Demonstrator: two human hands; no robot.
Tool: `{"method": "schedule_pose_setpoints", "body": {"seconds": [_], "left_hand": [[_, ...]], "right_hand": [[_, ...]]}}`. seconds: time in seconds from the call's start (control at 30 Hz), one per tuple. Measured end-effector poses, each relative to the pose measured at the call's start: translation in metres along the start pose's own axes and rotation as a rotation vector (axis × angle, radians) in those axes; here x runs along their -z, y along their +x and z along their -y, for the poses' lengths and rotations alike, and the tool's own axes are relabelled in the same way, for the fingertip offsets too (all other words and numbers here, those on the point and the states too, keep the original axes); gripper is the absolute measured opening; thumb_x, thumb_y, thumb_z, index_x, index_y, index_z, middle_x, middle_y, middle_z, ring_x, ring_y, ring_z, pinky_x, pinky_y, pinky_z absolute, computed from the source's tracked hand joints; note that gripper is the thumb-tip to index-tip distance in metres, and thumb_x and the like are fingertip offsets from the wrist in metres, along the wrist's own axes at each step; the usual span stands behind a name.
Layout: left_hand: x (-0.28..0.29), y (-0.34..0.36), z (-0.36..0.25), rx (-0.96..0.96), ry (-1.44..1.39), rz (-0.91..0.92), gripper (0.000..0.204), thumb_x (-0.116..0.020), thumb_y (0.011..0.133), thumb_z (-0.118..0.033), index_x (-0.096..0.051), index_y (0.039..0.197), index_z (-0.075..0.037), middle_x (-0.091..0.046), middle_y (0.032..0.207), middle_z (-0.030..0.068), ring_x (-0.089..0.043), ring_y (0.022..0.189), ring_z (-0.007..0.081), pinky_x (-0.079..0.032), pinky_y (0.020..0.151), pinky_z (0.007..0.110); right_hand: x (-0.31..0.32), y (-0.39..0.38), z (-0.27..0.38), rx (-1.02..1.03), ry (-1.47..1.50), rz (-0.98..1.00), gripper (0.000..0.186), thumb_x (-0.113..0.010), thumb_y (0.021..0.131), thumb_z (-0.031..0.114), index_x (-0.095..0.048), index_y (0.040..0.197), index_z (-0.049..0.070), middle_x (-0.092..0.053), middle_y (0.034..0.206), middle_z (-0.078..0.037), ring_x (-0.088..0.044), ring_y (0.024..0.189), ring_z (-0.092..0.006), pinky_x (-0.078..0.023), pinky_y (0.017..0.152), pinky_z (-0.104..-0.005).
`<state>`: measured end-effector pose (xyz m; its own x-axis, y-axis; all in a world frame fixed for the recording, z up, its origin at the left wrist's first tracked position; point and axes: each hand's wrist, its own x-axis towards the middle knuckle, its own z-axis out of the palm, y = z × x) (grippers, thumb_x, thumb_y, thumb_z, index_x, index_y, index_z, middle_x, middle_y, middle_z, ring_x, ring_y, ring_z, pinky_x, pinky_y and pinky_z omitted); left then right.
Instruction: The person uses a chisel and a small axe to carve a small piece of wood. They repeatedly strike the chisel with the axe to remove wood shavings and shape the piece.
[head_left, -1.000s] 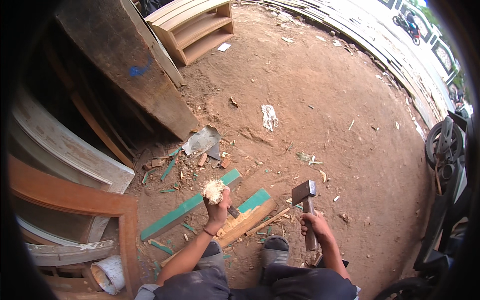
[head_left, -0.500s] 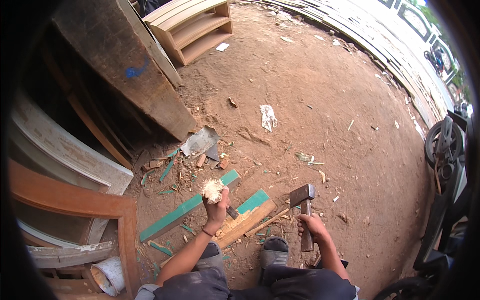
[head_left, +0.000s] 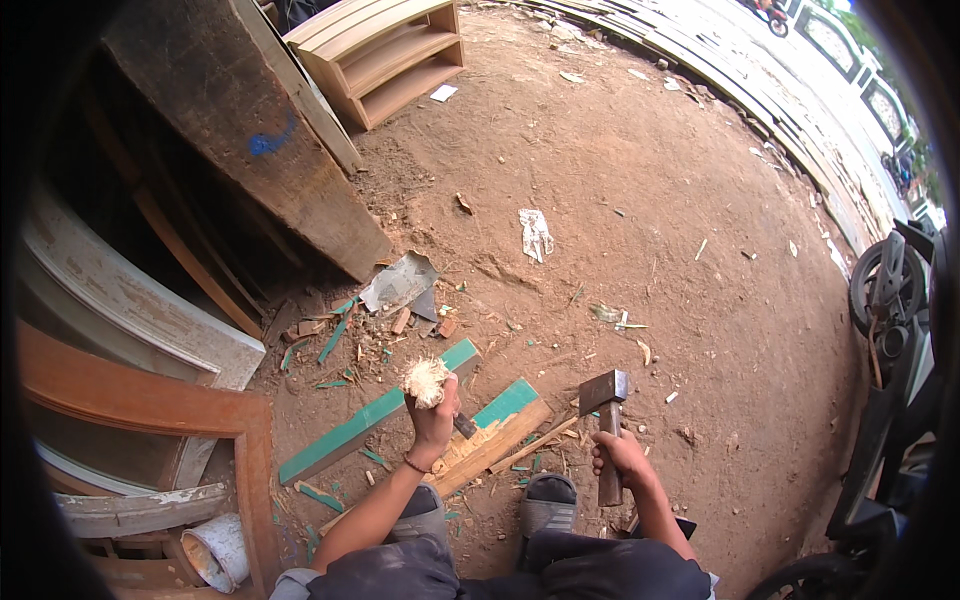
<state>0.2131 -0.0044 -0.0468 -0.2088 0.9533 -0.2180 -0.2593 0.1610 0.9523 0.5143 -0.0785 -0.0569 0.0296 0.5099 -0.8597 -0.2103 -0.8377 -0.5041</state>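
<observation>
My left hand point(head_left: 434, 425) is closed round a chisel point(head_left: 464, 425) whose wooden handle end is frayed and pale. Its dark blade slants down to the right, against a wooden beam point(head_left: 500, 448) on the ground. Green paint covers the beam's far end; the nearer stretch is chipped to bare wood. In my right hand point(head_left: 622, 455) is a hammer point(head_left: 606, 390), gripped by its wooden handle, its square metal head raised to the right of the beam and apart from the chisel. A second green-painted beam point(head_left: 370, 420) lies to the left, passing behind my left hand.
Green and bare wood chips litter the dirt around the beams, with a thin strip of wood point(head_left: 535, 445) alongside. Door frames point(head_left: 150, 385) and a white bucket point(head_left: 217, 553) stand at left. A wooden shelf unit point(head_left: 400, 60) is at the back; a motorbike point(head_left: 885, 300) stands at right.
Both hands, the chisel and the hammer hold nearly the same place, the hammer shifting only very slightly. On the far road at the upper right, passing motorbikes have changed position.
</observation>
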Motion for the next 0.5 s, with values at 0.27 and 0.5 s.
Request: {"method": "schedule_pose_setpoints", "body": {"seconds": [0.27, 0.5], "left_hand": [[-0.0006, -0.0006, 0.0007, -0.005, 0.020, -0.012, 0.018, -0.060, 0.091, -0.012, -0.047, 0.078, -0.007, -0.048, 0.062, -0.0031, -0.042, 0.046, 0.0060, -0.033, 0.041, 0.025], [-0.0022, -0.0082, -0.0012, -0.021, 0.057, 0.006, 0.021, -0.059, 0.091, -0.012, -0.047, 0.075, -0.008, -0.046, 0.058, -0.0036, -0.042, 0.045, 0.0060, -0.032, 0.040, 0.025]], "right_hand": [[-0.0007, -0.0010, 0.0002, 0.011, -0.014, 0.003, 0.019, -0.060, 0.087, 0.014, -0.048, 0.095, 0.001, -0.053, 0.070, -0.005, -0.054, 0.052, -0.0142, -0.047, 0.046, -0.0320], [-0.0001, -0.0053, -0.0049, -0.004, 0.004, -0.011, 0.018, -0.059, 0.087, 0.014, -0.049, 0.094, 0.001, -0.054, 0.071, -0.005, -0.053, 0.052, -0.0140, -0.047, 0.047, -0.0319]]}}
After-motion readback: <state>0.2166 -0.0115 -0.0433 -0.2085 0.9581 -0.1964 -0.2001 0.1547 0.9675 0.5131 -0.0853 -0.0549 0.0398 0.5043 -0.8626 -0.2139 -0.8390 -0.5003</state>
